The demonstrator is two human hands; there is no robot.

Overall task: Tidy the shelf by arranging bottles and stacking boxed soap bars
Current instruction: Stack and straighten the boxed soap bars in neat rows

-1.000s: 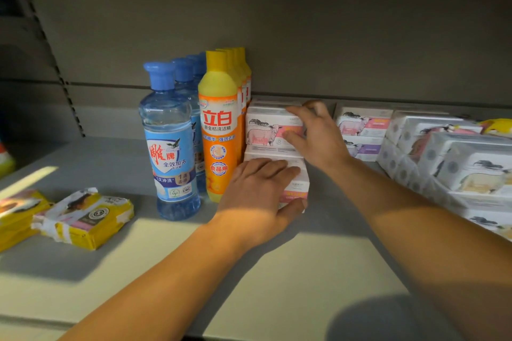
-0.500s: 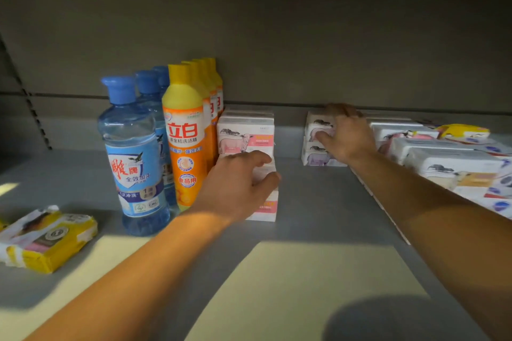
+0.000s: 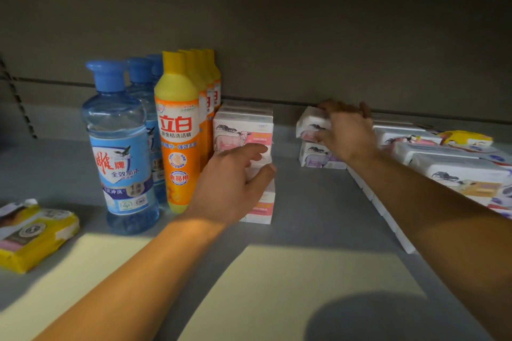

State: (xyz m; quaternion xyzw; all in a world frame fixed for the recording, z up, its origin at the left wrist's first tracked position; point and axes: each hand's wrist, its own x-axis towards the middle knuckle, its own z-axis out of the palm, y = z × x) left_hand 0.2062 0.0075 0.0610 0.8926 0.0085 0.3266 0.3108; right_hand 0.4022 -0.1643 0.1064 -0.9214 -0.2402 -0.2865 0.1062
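Stacking soap boxes beside the bottles, judging by layout. Left hand (image 3: 235, 183) resting on the near stack (image 3: 260, 202) just right of the orange bottles (image 3: 177, 133), fingers loosely curved over its top, thumb at the right edge; prob. steadying it, not lifting. Right hand (image 3: 346, 133) well apart, reaching to the back, fingers curled round the top box (image 3: 310, 124) of a small pile, tilted as if being lifted off the box beneath (image 3: 318, 158). More boxes (image 3: 454, 171) right of that hand, unsorted. Blue bottles (image 3: 119, 147) left of the orange ones, lined front-to-back. Yellow pack (image 3: 33, 232) far left on the shelf (image 3: 304, 219).
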